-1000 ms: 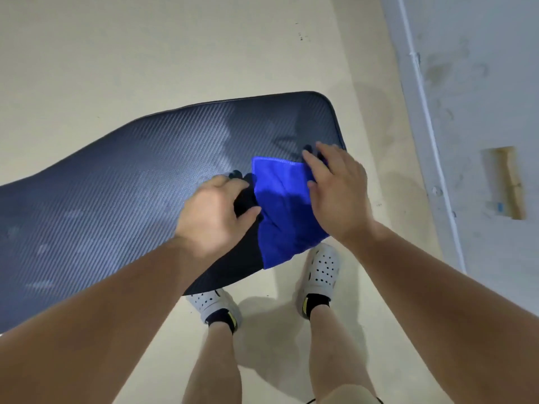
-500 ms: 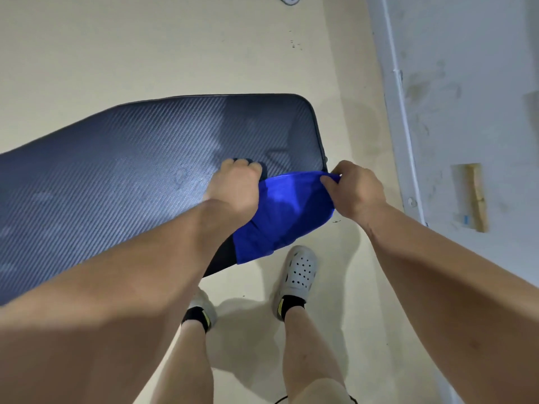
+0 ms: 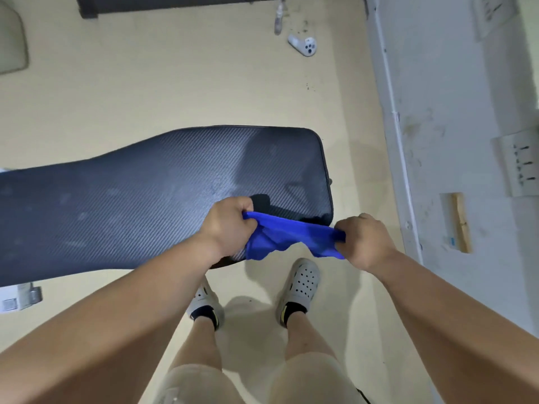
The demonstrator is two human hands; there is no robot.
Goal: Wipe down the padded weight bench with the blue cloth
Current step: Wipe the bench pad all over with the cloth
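Note:
The padded weight bench (image 3: pixel 145 193) is a long dark pad with a woven texture, stretching from the left edge to the middle. Dull wet streaks show on its surface. The blue cloth (image 3: pixel 288 236) hangs stretched between both hands, just above the bench's near right corner. My left hand (image 3: pixel 229 225) grips the cloth's left end over the pad's near edge. My right hand (image 3: pixel 364 242) grips the right end, off the bench's end and above the floor. The cloth's middle sags in folds.
Beige floor surrounds the bench. A white handheld controller (image 3: pixel 303 46) and a small bottle (image 3: pixel 279 18) lie on the floor far ahead. A pale wall (image 3: pixel 452 112) with sockets runs along the right. My feet in white clogs (image 3: pixel 302 282) stand below the bench's corner.
The cloth lay flat on the bench corner under both hands; both hands have since lifted it off and pulled it taut between them. The view has widened and tilted up.

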